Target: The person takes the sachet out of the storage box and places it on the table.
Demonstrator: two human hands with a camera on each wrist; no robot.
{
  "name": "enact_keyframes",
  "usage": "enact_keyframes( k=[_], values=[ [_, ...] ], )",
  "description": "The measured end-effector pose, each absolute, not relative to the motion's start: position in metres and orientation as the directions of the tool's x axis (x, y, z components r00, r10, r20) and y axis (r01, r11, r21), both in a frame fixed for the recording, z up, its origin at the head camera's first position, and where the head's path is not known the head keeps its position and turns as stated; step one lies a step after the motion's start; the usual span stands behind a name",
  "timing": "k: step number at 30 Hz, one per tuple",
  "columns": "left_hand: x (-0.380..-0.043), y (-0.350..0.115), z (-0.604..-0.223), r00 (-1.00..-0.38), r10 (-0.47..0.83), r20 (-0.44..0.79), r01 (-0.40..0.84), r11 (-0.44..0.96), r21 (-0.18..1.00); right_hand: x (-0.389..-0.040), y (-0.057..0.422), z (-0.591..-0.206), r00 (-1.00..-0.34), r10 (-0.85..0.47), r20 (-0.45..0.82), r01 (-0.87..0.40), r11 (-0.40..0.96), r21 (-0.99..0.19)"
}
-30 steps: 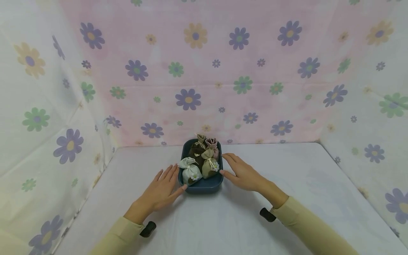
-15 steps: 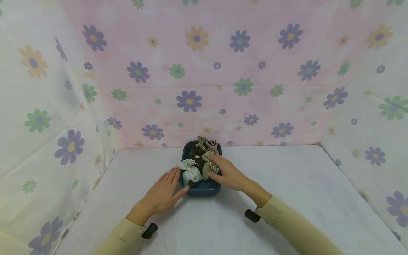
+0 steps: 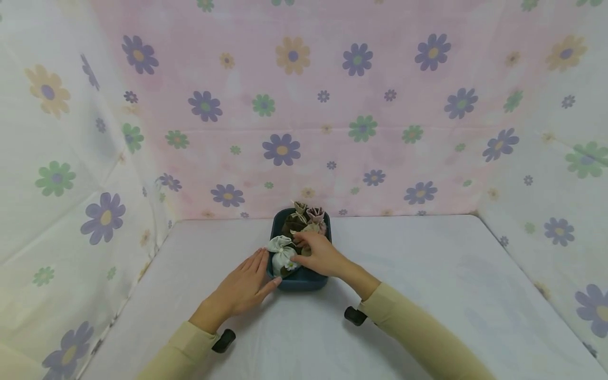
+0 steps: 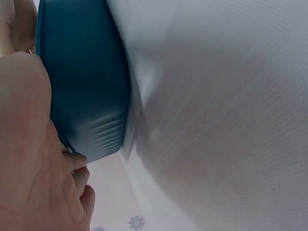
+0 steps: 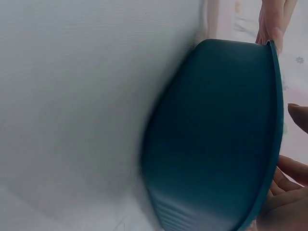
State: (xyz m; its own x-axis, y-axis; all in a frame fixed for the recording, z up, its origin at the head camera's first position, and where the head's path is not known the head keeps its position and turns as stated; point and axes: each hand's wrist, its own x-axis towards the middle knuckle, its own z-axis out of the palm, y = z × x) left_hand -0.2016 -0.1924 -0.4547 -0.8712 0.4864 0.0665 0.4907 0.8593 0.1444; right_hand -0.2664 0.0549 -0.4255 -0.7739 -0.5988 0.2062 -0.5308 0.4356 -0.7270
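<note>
A dark blue-green plastic basin holds several small tied cloth pouches. The white pouch, with a little daisy on it, lies at the front left. Behind it are a brown pouch and a pink pouch. A beige pouch is largely covered by my right hand, which reaches in over the basin. Its thumb and fingers are spread apart right at the white pouch's right side. Along the basin's left rim rests my left hand, fingers straight and thumb at the front corner.
The basin stands on a white-covered table, near its back edge. A pink flowered cloth hangs behind, and pale flowered cloths enclose both sides. A dark wrist device sits under each sleeve.
My right hand has moved left from beside the basin's right rim, over the beige pouch, to the white pouch. My left hand stays at the left rim.
</note>
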Motion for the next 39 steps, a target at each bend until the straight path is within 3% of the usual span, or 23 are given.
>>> enact_keyframes(
  k=[6, 15, 24, 39],
  values=[
    [-0.202, -0.192, -0.453, -0.877, 0.480, 0.037, 0.480, 0.866, 0.141, -0.274, 0.044, -0.432, -0.768, -0.608, 0.201, -0.527, 0.422, -0.738],
    [-0.202, -0.191, -0.453, -0.877, 0.480, 0.023, 0.479, 0.868, 0.131, -0.279, 0.034, -0.443, -0.787, -0.575, 0.224, -0.552, 0.494, -0.672],
    [-0.203, -0.191, -0.452, -0.883, 0.470, 0.000, 0.465, 0.873, 0.147, -0.279, 0.032, -0.445, -0.764, -0.579, 0.283, -0.605, 0.493, -0.625],
    [-0.203, -0.192, -0.459, -0.883, 0.462, 0.088, 0.470, 0.871, 0.143, -0.265, 0.053, -0.420, -0.784, -0.518, 0.341, -0.586, 0.435, -0.684]
  ],
)
